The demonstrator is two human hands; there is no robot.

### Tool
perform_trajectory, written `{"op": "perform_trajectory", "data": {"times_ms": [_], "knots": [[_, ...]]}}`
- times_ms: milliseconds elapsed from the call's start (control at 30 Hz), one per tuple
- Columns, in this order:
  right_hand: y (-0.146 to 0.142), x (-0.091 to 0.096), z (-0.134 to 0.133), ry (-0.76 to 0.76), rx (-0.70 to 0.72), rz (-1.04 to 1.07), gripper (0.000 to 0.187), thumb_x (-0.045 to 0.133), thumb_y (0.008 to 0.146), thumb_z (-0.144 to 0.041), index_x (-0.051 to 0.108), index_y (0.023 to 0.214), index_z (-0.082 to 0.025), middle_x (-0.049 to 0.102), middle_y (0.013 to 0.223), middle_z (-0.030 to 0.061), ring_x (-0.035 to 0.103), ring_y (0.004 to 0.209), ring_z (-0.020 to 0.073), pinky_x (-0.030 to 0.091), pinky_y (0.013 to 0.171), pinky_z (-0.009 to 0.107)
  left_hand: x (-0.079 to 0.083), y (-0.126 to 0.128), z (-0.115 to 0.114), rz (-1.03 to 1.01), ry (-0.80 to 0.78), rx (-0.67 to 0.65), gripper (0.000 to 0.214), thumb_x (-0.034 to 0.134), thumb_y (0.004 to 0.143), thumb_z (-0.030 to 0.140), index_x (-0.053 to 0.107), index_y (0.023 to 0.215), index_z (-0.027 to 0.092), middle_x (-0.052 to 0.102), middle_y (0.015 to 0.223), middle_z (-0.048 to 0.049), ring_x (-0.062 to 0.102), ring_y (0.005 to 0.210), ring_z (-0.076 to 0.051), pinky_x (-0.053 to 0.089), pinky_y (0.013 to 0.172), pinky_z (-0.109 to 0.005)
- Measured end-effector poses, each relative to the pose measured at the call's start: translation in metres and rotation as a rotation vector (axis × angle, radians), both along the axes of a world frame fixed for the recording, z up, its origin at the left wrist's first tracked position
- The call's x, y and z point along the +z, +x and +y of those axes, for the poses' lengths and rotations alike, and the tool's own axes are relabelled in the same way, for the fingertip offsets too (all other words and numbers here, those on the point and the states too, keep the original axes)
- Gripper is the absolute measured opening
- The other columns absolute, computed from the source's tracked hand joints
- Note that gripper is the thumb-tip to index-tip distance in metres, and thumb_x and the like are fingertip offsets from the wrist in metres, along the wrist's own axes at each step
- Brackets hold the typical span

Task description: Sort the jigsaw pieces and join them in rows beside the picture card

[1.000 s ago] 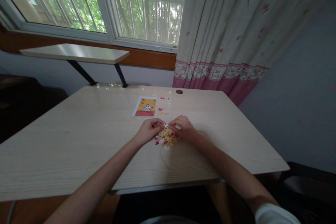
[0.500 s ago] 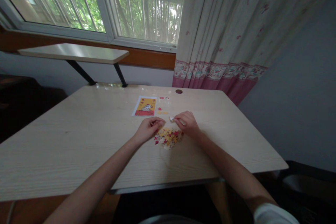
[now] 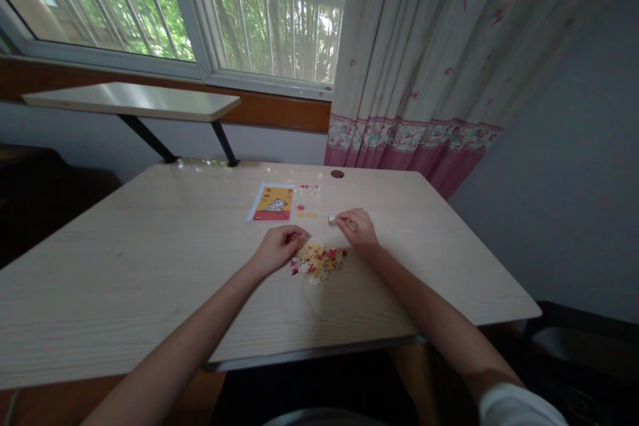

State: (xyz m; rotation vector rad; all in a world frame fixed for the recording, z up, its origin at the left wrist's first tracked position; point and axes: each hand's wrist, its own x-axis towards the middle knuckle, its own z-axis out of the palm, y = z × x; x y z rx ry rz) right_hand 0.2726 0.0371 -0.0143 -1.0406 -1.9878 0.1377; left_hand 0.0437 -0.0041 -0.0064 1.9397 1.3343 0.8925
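Note:
My right hand (image 3: 358, 228) pinches a small white jigsaw puzzle piece (image 3: 332, 219) with dark marks, just above the table and beyond the pile. To the left, my left hand (image 3: 280, 246) is closed, its fingertips pressed together at the pile's far left edge; whatever they hold is too small to make out. Between and slightly below both hands lies a loose pile of puzzle pieces (image 3: 318, 262) in yellow, red and white. Beyond my left hand rests a picture sheet (image 3: 272, 202) showing a white spotted animal on yellow and red.
Right of the sheet lie joined red and white pieces (image 3: 309, 186), a red piece (image 3: 301, 208) and yellow pieces (image 3: 306, 215). A raised shelf (image 3: 140, 101) on black legs stands at the table's (image 3: 174, 279) back left. A round cable hole (image 3: 337, 174) sits near the back edge.
My right hand has shifted slightly away from the pile, carrying the white piece up and to the right. My left hand has barely moved. The view has turned a little.

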Motion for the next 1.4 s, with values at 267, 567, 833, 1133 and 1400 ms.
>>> {"op": "perform_trajectory", "data": {"times_ms": [267, 567, 833, 1133, 1400], "knots": [[0.001, -0.001, 0.002, 0.037, 0.016, -0.002, 0.014, 0.056, 0.083, -0.03, 0.066, 0.081, -0.02, 0.067, 0.079, 0.0043, 0.057, 0.079, 0.0172, 0.04, 0.076, 0.031, 0.004, 0.001, -0.002, -0.01, -0.018, 0.011, 0.023, 0.051, 0.077, 0.026, 0.067, 0.086, 0.012, 0.068, 0.077, -0.0065, 0.056, 0.063, -0.014, 0.042, 0.057, -0.024], [0.001, -0.003, 0.001, 0.063, 0.028, 0.021, 0.012, 0.057, 0.083, -0.029, 0.066, 0.081, -0.021, 0.067, 0.078, 0.0036, 0.057, 0.077, 0.0173, 0.041, 0.073, 0.032, 0.002, 0.0, -0.001, -0.008, -0.005, 0.002, 0.024, 0.051, 0.077, 0.026, 0.068, 0.087, 0.012, 0.069, 0.079, -0.0072, 0.057, 0.065, -0.015, 0.043, 0.059, -0.025], [-0.006, -0.002, 0.028, -0.1, 0.004, 0.062, 0.011, 0.06, 0.078, -0.026, 0.067, 0.078, -0.018, 0.065, 0.076, 0.0039, 0.055, 0.071, 0.0145, 0.042, 0.068, 0.026, -0.002, 0.0, 0.001, 0.008, 0.007, -0.004, 0.025, 0.05, 0.078, 0.027, 0.068, 0.086, 0.012, 0.068, 0.075, -0.0066, 0.055, 0.061, -0.014, 0.041, 0.055, -0.024], [-0.059, -0.003, 0.109, -0.337, -0.122, -0.006, 0.019, 0.055, 0.079, -0.029, 0.07, 0.086, -0.019, 0.068, 0.08, 0.0017, 0.059, 0.072, 0.013, 0.042, 0.067, 0.021, -0.001, -0.001, -0.001, -0.033, -0.017, 0.009, 0.022, 0.051, 0.078, 0.026, 0.067, 0.086, 0.013, 0.068, 0.075, -0.0057, 0.055, 0.062, -0.014, 0.042, 0.056, -0.023], [-0.085, -0.006, 0.126, -0.427, -0.177, -0.109, 0.02, 0.058, 0.077, -0.037, 0.07, 0.087, -0.024, 0.07, 0.085, 0.0022, 0.062, 0.079, 0.0163, 0.042, 0.071, 0.024, -0.004, 0.0, 0.001, -0.027, 0.017, 0.005, 0.022, 0.051, 0.078, 0.026, 0.068, 0.086, 0.014, 0.068, 0.077, -0.0058, 0.057, 0.064, -0.014, 0.043, 0.059, -0.024]]}}
